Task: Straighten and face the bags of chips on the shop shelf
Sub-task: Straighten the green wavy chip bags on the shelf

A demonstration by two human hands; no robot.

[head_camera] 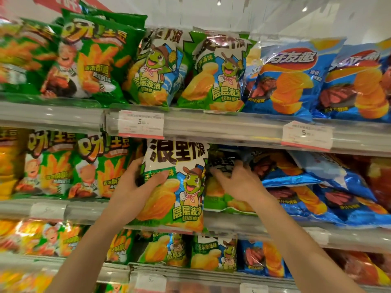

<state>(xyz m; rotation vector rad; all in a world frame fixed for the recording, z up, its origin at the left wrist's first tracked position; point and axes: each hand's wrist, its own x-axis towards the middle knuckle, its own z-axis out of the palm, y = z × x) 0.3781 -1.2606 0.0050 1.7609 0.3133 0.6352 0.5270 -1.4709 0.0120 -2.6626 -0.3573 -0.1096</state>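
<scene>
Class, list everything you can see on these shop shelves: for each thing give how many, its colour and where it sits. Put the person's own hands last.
Held turtle bag: one, white, green and blue, middle shelf, in front of the shelf edge.
Turtle bags: two on top shelf, centre; one dark-topped behind the right hand; two on the lower shelf.
Green fries bags: several, green and orange, left side of top and middle shelves.
Blue ridged-chip bags: two upright on top shelf right; several slumped on middle shelf right.
Price tags: two clearly readable, white with red edge, top shelf rail.
Left hand: grips the held turtle bag's left edge.
Right hand: fingers spread on the bag behind.
</scene>
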